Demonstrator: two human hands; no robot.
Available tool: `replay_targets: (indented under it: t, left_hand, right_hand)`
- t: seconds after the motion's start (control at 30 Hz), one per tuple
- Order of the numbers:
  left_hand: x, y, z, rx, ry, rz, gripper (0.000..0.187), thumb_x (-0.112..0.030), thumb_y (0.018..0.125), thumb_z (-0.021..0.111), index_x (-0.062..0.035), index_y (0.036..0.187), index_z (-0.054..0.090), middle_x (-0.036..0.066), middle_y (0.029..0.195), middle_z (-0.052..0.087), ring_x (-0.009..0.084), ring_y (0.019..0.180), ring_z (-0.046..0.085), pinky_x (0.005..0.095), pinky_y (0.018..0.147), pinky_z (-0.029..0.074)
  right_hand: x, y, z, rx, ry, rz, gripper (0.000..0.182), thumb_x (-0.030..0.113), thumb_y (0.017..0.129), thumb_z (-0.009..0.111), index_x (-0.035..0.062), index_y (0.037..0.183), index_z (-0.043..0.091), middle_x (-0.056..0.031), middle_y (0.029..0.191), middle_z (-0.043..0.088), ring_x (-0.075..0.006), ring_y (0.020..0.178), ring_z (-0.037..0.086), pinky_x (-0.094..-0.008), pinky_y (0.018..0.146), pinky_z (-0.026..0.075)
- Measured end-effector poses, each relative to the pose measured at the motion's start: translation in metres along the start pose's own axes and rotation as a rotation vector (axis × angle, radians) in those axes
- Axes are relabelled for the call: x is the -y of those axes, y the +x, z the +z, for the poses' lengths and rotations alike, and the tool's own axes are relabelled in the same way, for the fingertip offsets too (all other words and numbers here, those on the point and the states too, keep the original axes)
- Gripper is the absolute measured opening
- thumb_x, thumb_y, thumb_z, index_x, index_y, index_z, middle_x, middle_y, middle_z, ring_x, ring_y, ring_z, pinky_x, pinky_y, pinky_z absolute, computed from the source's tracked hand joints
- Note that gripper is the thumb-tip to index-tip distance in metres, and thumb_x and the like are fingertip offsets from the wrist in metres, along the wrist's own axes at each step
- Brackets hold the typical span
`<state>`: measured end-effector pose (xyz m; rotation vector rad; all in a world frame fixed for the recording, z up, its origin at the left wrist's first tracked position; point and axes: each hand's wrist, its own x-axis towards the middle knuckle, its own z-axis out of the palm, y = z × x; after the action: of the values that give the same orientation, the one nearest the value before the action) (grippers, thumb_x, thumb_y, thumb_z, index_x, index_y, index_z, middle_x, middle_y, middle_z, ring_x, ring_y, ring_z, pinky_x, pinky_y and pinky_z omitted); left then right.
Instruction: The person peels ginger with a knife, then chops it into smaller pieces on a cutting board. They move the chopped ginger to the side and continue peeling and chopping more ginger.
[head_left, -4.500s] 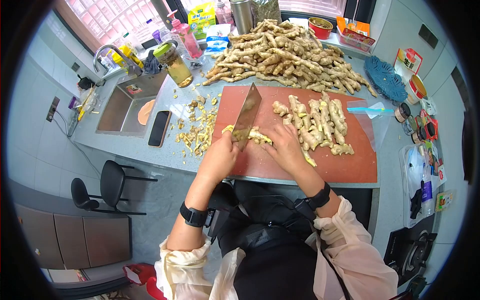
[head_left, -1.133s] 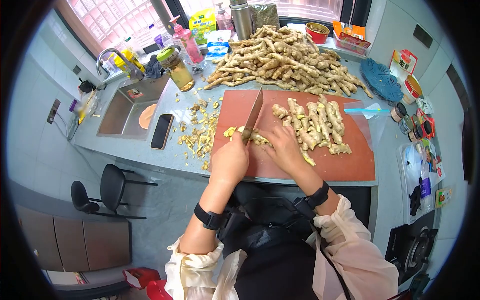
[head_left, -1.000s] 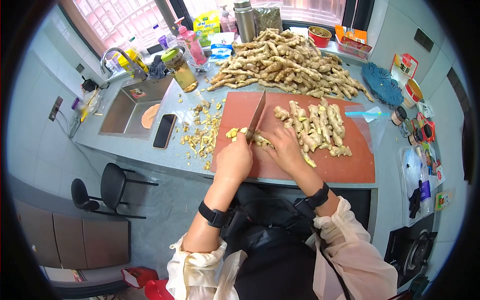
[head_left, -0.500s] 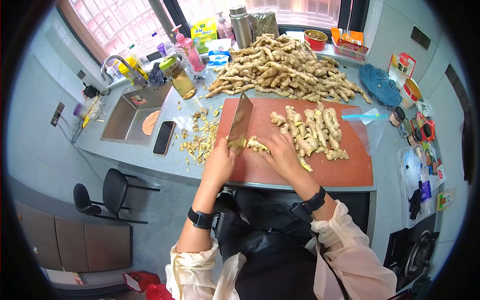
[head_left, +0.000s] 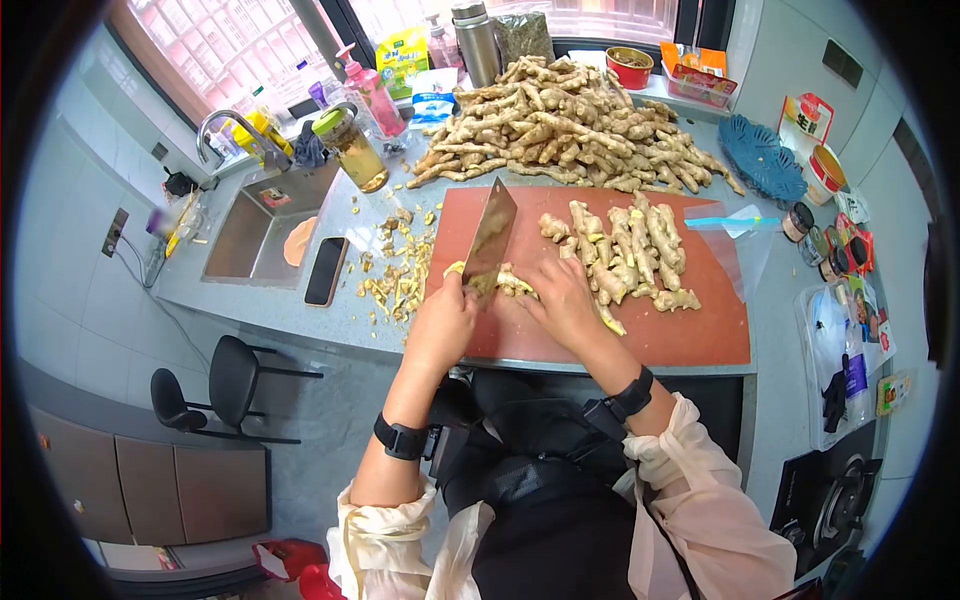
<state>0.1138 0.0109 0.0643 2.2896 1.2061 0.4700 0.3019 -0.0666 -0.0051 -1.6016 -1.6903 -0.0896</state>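
Observation:
My left hand (head_left: 443,320) is closed round the handle of a cleaver (head_left: 493,240), its broad blade standing on edge over the reddish-brown cutting board (head_left: 650,345). Just right of the blade, my right hand (head_left: 562,302) grips a piece of ginger (head_left: 513,283) with a pale yellow cut surface. A small yellow ginger slice (head_left: 455,269) shows on the blade's left side. Several ginger roots (head_left: 630,250) lie grouped on the board beyond my right hand. Fingers partly hide the cleaver handle and the ginger piece.
A large ginger heap (head_left: 570,125) lies behind the board. Ginger scraps (head_left: 400,275) and a phone (head_left: 326,271) lie left, near the sink (head_left: 225,245). A lidded jar of liquid (head_left: 352,150) stands behind them. A blue plate (head_left: 760,160) and plastic bag (head_left: 740,250) are right.
The cleaver and my left hand have shifted slightly right, and the blade leans a little more. A yellow slice shows more clearly left of the blade. My right hand keeps its grip.

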Motion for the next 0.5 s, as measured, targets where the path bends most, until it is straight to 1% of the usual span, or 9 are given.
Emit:
replay_targets:
  t: [0.07, 0.17, 0.27, 0.3, 0.37, 0.5]
  left_hand:
    - [-0.008, 0.0, -0.002, 0.017, 0.082, -0.046, 0.028, -0.022, 0.097, 0.051, 0.0049, 0.107, 0.053, 0.033, 0.093, 0.067, 0.05, 0.091, 0.065, 0.0575, 0.081, 0.049]
    - [-0.014, -0.001, -0.003, 0.057, 0.158, -0.03, 0.027, -0.021, 0.098, 0.05, 0.004, 0.107, 0.053, 0.031, 0.091, 0.068, 0.0487, 0.088, 0.066, 0.0573, 0.08, 0.05]
    - [-0.019, 0.002, -0.004, 0.087, 0.187, -0.067, 0.023, -0.019, 0.098, 0.051, 0.0017, 0.106, 0.051, 0.03, 0.092, 0.068, 0.0488, 0.09, 0.064, 0.056, 0.08, 0.05]
    - [-0.02, 0.002, -0.004, 0.086, 0.187, -0.066, 0.023, -0.019, 0.098, 0.051, 0.0017, 0.106, 0.051, 0.03, 0.092, 0.068, 0.0488, 0.09, 0.064, 0.056, 0.08, 0.05]
    - [-0.023, 0.002, -0.003, 0.078, 0.229, -0.051, 0.023, -0.017, 0.097, 0.049, 0.0027, 0.108, 0.052, 0.028, 0.085, 0.069, 0.047, 0.084, 0.068, 0.0572, 0.077, 0.052]
    - [-0.029, -0.004, -0.001, 0.058, 0.24, -0.052, 0.022, -0.017, 0.097, 0.05, 0.0025, 0.107, 0.052, 0.028, 0.082, 0.069, 0.0473, 0.082, 0.068, 0.0574, 0.075, 0.052]
  right_hand:
    - [0.002, 0.001, -0.001, -0.003, -0.016, -0.001, 0.041, 0.01, 0.075, 0.076, 0.0087, 0.115, 0.068, -0.0103, 0.096, 0.057, -0.03, 0.101, 0.057, -0.0432, 0.097, 0.039]
    - [0.003, 0.002, -0.003, 0.004, -0.021, 0.002, 0.041, 0.01, 0.075, 0.076, 0.0088, 0.115, 0.068, -0.01, 0.096, 0.057, -0.0296, 0.101, 0.058, -0.0431, 0.096, 0.039]
    - [0.001, 0.002, -0.001, 0.031, -0.018, 0.016, 0.04, 0.01, 0.076, 0.076, 0.0087, 0.115, 0.069, -0.01, 0.096, 0.056, -0.0293, 0.1, 0.058, -0.0431, 0.096, 0.04]
    - [0.002, 0.002, -0.001, 0.03, -0.019, 0.015, 0.04, 0.01, 0.076, 0.076, 0.0087, 0.115, 0.069, -0.01, 0.096, 0.056, -0.0293, 0.1, 0.058, -0.0431, 0.096, 0.04]
    - [0.002, 0.002, -0.003, 0.033, -0.006, 0.019, 0.04, 0.01, 0.076, 0.076, 0.0089, 0.116, 0.069, -0.0099, 0.095, 0.056, -0.0292, 0.1, 0.058, -0.043, 0.095, 0.04]
    - [0.003, 0.003, -0.003, 0.028, -0.004, 0.017, 0.041, 0.009, 0.076, 0.075, 0.0089, 0.116, 0.07, -0.0098, 0.094, 0.056, -0.0293, 0.099, 0.058, -0.0431, 0.094, 0.04]
